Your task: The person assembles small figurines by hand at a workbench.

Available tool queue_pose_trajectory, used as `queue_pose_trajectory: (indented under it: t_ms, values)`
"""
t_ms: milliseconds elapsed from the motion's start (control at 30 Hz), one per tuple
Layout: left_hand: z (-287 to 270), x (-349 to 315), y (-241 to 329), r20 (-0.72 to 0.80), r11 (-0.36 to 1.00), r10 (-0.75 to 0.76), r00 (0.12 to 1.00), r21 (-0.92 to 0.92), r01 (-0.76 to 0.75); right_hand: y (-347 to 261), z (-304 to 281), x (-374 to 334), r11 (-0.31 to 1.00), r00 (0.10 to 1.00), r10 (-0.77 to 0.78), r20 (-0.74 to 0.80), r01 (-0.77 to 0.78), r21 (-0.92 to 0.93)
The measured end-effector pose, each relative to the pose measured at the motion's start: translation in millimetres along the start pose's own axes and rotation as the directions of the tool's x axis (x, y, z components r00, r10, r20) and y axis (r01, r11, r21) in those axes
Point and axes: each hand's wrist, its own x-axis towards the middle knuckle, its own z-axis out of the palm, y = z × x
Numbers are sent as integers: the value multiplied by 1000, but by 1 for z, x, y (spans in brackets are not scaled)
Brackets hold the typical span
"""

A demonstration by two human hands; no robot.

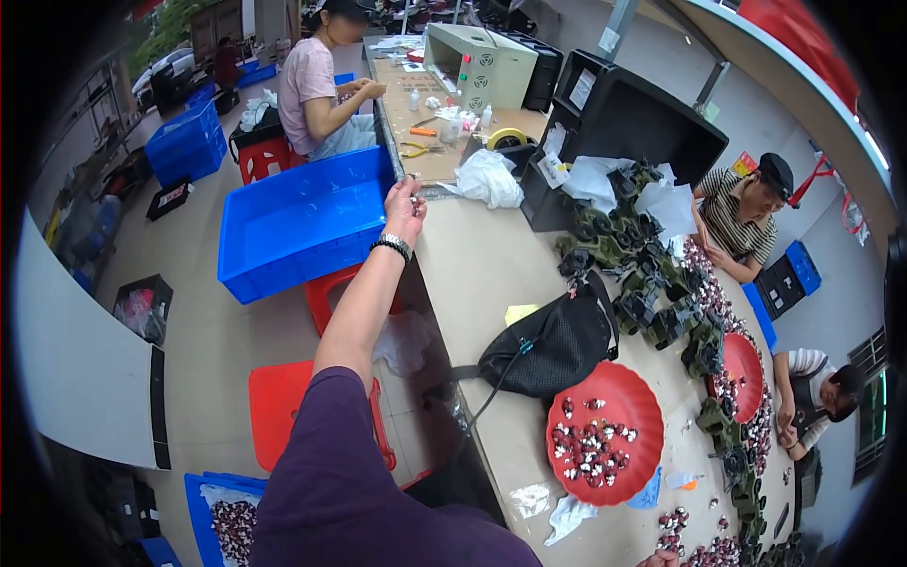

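- A left hand [404, 214] reaches out at full arm's length, fingers curled narrow, at the right-hand end of a blue bin [300, 215]; we cannot tell whether the fingertips hold anything or touch the rim.
- The bin stands just beside the workbench [493, 255], seemingly propped on a red stool [328, 295], its smooth inner floor facing us.
- We judge it stiff moulded plastic, light for its bulk, a little slippery along the walls and hardly fragile; two opposite rims would offer the surest hold.
- At the lower edge, only a sliver of the right hand [659, 559] shows, beside red-and-white pieces [675, 529]; its grip we cannot tell.
- Those pieces look small, light and apt to roll, best pinched singly; more lie in a scalloped red tray [646, 404], which we would lift by its rim.
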Motion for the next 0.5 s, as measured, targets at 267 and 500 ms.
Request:
queue_pose_trajectory:
  t_ms: [267,500]
  values:
    - [11,46,17,-111,994,99,989,-41,-104,-5,8,10,1000,999,-20,-30,20,-17]
    - [8,59,36,-201,978,126,972,-139,-155,3,-6,23,998,999,-42,22,43,-39]
